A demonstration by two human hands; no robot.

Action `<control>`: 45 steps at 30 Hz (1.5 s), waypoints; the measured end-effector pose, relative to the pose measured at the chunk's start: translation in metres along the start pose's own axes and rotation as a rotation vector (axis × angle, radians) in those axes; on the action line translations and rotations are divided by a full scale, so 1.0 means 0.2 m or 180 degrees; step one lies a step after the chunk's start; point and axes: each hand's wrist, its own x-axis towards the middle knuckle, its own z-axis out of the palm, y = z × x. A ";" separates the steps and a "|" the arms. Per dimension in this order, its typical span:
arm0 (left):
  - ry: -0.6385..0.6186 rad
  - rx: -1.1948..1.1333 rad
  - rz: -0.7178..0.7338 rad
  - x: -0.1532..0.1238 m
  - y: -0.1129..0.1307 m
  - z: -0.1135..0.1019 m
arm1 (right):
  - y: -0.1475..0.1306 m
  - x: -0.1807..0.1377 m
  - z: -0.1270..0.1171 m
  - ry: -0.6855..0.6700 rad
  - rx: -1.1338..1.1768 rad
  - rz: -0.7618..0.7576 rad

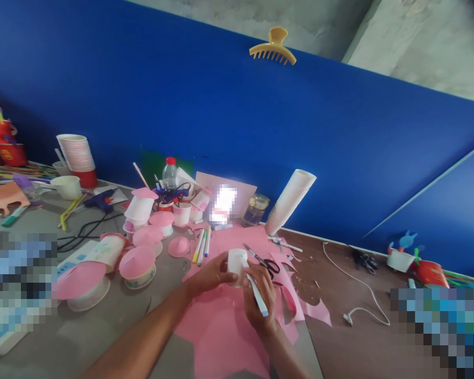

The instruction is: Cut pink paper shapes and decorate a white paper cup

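Note:
A small white paper cup (236, 260) is gripped from its left side by my left hand (217, 273), whose fingers curl round it. My right hand (260, 295) is closed on a white marker (258, 298) with a pale blue end pointing down toward me. The marker's upper end meets the right side of the cup; its tip is too small to make out. Beneath both hands lie sheets of pink paper (231, 337). Black-handled scissors (269, 266) rest on the paper just right of the cup.
Several cups with pink paper tops (137, 261) stand at the left. Markers (201, 246) lie beyond my left hand. A tall leaning cup stack (291, 201), a glass jar (256, 209) and a bright phone screen (223, 205) stand at the back. A white cable (363, 281) runs across the right.

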 end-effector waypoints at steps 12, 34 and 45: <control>-0.0001 -0.0033 -0.0127 0.01 -0.03 -0.04 | 0.01 0.00 -0.01 0.0093 -0.0037 0.0334; 0.0142 -0.0017 -0.0105 0.02 -0.07 -0.06 | -0.03 -0.01 0.00 -0.0301 0.0048 -0.0076; 0.0042 0.0087 -0.0017 0.01 -0.05 -0.03 | -0.01 -0.02 0.02 -0.0305 -0.0101 -0.0111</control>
